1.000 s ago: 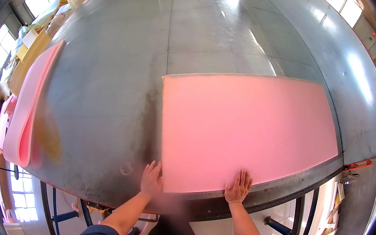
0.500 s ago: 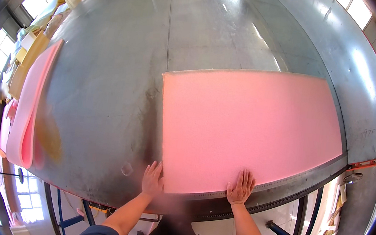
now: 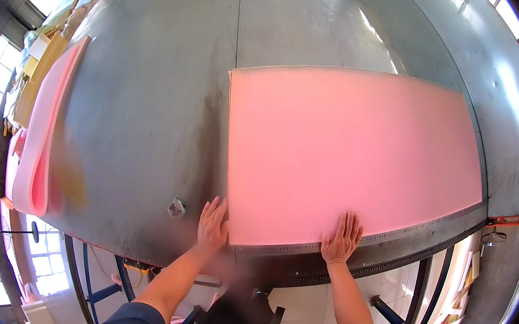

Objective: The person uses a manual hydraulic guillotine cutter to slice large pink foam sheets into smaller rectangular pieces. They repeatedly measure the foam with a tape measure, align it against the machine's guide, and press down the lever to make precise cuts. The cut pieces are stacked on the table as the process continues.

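Observation:
A large rectangular pink foam sheet (image 3: 350, 153) lies flat on a grey metal table (image 3: 148, 124). Its near edge runs along a ruler strip (image 3: 385, 236) fixed by the table's front edge. My left hand (image 3: 213, 224) rests at the sheet's near left corner, fingers stretched out along the side edge, holding nothing. Flat over the near edge, around its middle, my right hand (image 3: 342, 237) presses on the foam with its fingers straight and its thumb apart.
A folded pink foam piece (image 3: 45, 131) stands at the table's left edge, with yellowish foam blocks (image 3: 42, 76) beyond it. A small crumpled lump (image 3: 177, 208) sits left of my left hand. An orange-red bracket (image 3: 507, 221) is at the right corner.
The whole view has shifted, so the table, the foam sheet and both hands appear higher in the picture. Both hands keep nearly the same places against the sheet.

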`<action>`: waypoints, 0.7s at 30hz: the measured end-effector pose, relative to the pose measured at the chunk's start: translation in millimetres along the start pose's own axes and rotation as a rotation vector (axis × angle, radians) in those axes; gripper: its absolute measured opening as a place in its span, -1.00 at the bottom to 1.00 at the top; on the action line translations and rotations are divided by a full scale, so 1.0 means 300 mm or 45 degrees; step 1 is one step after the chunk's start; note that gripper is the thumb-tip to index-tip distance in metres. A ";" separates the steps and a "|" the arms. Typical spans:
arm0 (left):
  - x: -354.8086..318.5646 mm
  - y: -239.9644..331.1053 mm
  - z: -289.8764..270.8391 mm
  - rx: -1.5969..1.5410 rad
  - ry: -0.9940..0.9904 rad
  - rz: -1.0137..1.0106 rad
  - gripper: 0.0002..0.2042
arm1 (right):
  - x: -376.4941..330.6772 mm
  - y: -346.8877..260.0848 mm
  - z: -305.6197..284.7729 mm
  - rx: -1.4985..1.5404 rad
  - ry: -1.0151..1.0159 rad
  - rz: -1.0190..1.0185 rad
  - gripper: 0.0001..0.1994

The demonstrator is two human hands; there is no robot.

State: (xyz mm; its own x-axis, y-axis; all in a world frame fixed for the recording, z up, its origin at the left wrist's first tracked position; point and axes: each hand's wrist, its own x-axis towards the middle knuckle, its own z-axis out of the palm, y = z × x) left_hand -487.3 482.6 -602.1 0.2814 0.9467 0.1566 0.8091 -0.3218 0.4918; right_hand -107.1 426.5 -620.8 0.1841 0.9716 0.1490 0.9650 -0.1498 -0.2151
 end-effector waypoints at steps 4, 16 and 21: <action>-0.023 -0.010 0.008 0.025 0.010 0.004 -0.48 | -0.011 0.004 0.010 -0.009 0.015 -0.005 -0.27; -0.011 0.015 0.006 0.039 0.062 0.043 -0.49 | -0.010 0.004 -0.005 0.015 0.056 0.005 -0.29; -0.015 0.012 0.017 0.040 0.103 0.080 -0.50 | -0.014 0.009 -0.007 0.025 0.041 0.029 -0.27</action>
State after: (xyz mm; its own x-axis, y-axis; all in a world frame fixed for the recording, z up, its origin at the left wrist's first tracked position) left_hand -483.0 476.9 -605.4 0.2904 0.9222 0.2553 0.8073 -0.3793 0.4520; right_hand -104.9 421.8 -620.0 0.2120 0.9616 0.1744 0.9568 -0.1678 -0.2376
